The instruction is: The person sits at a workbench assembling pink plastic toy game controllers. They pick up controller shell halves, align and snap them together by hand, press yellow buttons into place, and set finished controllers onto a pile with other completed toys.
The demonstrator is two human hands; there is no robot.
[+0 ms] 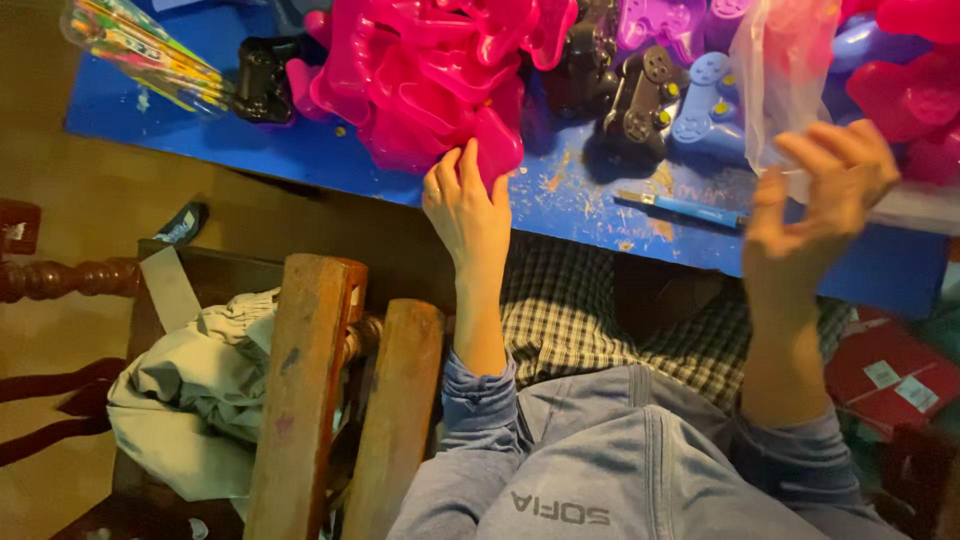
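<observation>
Nearest the wearer, at the blue table's front edge, the left hand is resting its fingertips on the lowest pink controller shell, fingers closing on its edge though not fully wrapped. Shell: thin moulded plastic, probably light, stiff, slightly slick; best pinched at a handle lobe. Its long axis is running roughly diagonally, one lobe pointing toward the wearer. To the right, the right hand is pinching a clear plastic bag, limp and crinkly. Farther back, black and lilac controllers are lying beside a blue-handled knife.
</observation>
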